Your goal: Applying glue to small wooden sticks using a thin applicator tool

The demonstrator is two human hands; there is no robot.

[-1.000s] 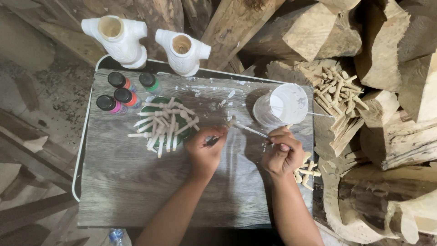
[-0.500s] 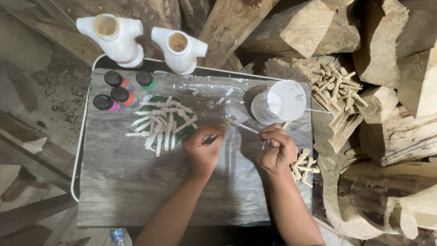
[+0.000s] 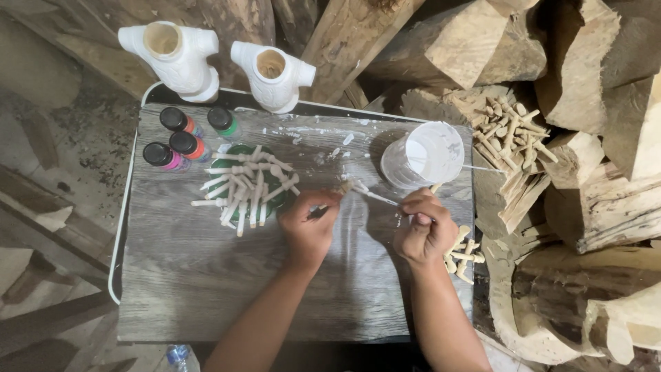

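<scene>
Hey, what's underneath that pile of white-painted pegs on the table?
A green round plate lies under the white pegs, its rim showing. Its centre is covered by them.

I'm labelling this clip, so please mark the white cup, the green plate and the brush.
white cup (image 3: 425, 153): head view, on its white inner wall.
green plate (image 3: 237, 153): head view, on its bare upper rim.
brush (image 3: 344, 187): head view, on its bristle tip.

At the far left of my table I see four small round paint bottles with black caps (image 3: 180, 134), standing close together: their coloured bodies show pink, red, orange and green. A white plastic cup (image 3: 425, 153) stands far right. No signs or screens.
</scene>
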